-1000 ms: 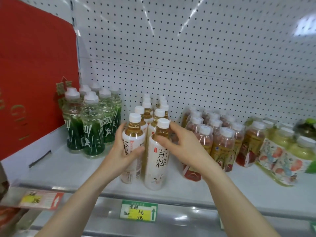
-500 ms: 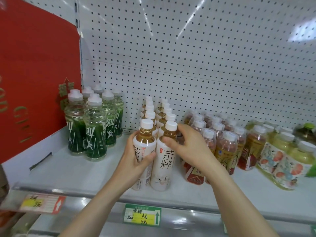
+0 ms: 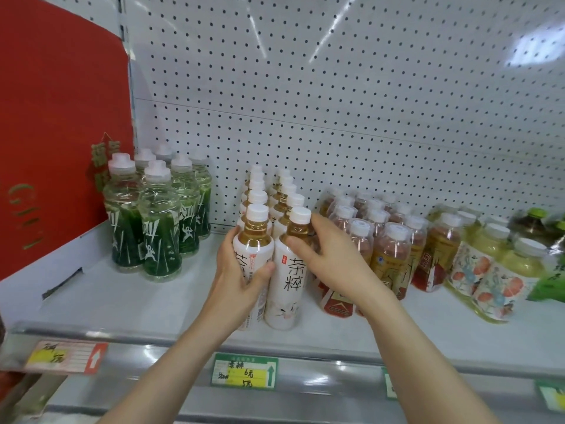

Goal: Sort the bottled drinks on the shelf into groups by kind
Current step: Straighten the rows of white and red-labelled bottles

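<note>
White perforated backboard point(image 3: 336, 87) and grey shelf point(image 3: 122, 289) carry four drink groups: green-labelled bottles point(image 3: 153, 221) at nine o'clock, pink-capped bottles point(image 3: 388, 240) at three, floral ones point(image 3: 489, 270) beyond. Two files of white-labelled tea bottles point(image 3: 275, 191) run back from centre. Left hand point(image 3: 238, 280) is wrapped round the left front tea bottle point(image 3: 253, 240); right hand point(image 3: 333, 258) pinches the right front tea bottle point(image 3: 287, 270) at its shoulder. Step judged: squaring the front pair. Next: press both flush, upright, labels forward.

left hand point(image 3: 241, 280) grips front-left tea bottle point(image 3: 255, 240) | right hand point(image 3: 333, 258) grips front-right tea bottle point(image 3: 289, 270) | both upright on shelf point(image 3: 122, 301)
</note>
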A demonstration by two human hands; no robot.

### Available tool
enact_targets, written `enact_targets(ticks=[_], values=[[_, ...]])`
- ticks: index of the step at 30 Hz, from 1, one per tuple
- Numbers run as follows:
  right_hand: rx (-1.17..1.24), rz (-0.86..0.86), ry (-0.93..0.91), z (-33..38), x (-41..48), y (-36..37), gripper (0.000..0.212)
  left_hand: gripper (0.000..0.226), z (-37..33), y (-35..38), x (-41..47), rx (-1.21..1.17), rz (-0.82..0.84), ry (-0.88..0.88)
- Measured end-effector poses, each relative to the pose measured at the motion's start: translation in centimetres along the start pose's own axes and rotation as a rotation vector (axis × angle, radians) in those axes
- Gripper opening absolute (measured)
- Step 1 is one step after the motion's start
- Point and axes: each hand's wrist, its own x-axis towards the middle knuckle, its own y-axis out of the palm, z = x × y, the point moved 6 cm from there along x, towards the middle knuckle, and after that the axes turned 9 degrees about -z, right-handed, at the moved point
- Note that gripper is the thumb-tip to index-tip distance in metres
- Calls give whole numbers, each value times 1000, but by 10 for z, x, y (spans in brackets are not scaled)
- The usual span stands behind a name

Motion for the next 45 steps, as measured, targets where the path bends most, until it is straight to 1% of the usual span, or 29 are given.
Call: enact_targets(ticks=[1,3,5,7,9,11,12,14,16,17,19,22,24,26,29,32,35,37,39,41,43,45], values=[[-7,1,-4,0,-2,-1,30,80,-5,-2,-2,40,-18,22],[-43,-32,-9,-5,-9,-10,27,82,-21,-7,-5,156,-87,132],[-66,-147,-21,-15,-15,-32,26,81,-44,-7,-6,262,-171,257],[-85,-272,-39,-27,-23,-63,23,79,-69,1,-5,341,-206,332],[-129,-362,-26,-49,-31,-97,22,71,-94,18,-3,371,-195,424],[-181,-423,25,-81,-41,-133,22,53,-115,39,-2,396,-191,587],[-210,-451,57,-100,-46,-152,22,49,-124,52,-3,412,-190,654],[-256,-505,133,-141,-56,-193,23,54,-137,85,-4,406,-138,696],[-296,-543,214,-178,-63,-231,25,54,-148,127,-3,408,-66,672],[-318,-541,242,-195,-64,-246,26,52,-151,151,-1,429,-25,659],[-356,-476,258,-219,-58,-261,27,53,-153,196,6,498,61,630],[-355,-285,217,-238,-30,-250,36,50,-148,241,22,698,142,550],[-398,-159,209,-251,-5,-232,45,43,-143,252,26,822,146,531],[-433,-59,244,-267,18,-215,50,37,-140,255,25,879,128,512],[-421,53,301,-287,36,-197,52,44,-139,254,16,888,124,491],[-424,94,253,-287,38,-198,47,51,-140,244,12,856,73,454],[-412,148,219,-273,22,-209,52,47,-142,238,8,888,76,474],[-360,200,219,-256,5,-214,56,43,-142,233,7,924,84,509],[-267,238,196,-230,-10,-212,52,40,-144,223,11,962,63,541],[-217,221,127,-205,-16,-200,51,42,-143,215,16,968,55,544],[-255,159,50,-189,-14,-182,57,47,-142,211,19,929,79,519],[-284,93,36,-182,-9,-166,62,57,-138,212,17,890,108,497]])
